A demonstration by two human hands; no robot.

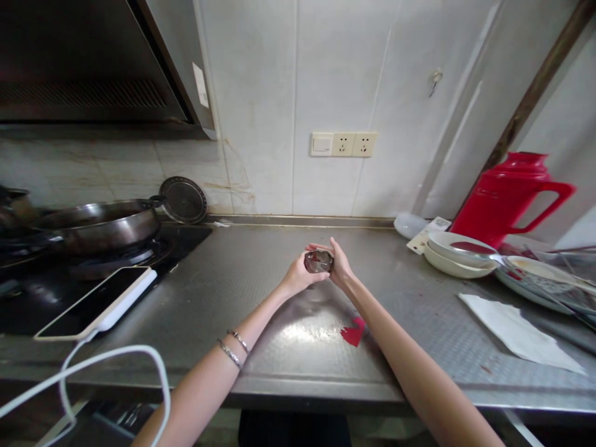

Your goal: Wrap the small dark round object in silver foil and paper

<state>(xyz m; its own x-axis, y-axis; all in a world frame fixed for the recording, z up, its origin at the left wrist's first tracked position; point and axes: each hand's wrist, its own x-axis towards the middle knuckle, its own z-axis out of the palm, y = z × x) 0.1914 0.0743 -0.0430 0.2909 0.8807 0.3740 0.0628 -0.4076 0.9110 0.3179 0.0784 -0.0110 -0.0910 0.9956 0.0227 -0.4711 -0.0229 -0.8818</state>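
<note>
A small, dark, shiny glass-like piece (318,261) with a faceted rim is held above the metal counter, between both hands. Wrapped around its left side are the fingers of my left hand (298,273), with the thumb along the near edge. My right hand (341,264) closes on its right side, and part of that hand's fingers is hidden behind the piece. Its exact kind cannot be made out. Just below, near my right forearm, a torn scrap of red paper (352,333) lies on the counter.
At left are a phone (95,303) with a white cable and a steel pan (109,226) on the stove. A round metal disc (183,200) leans on the wall. To the right stand stacked bowls (459,267), a red thermos (493,202) and a white paper sheet (516,332).
</note>
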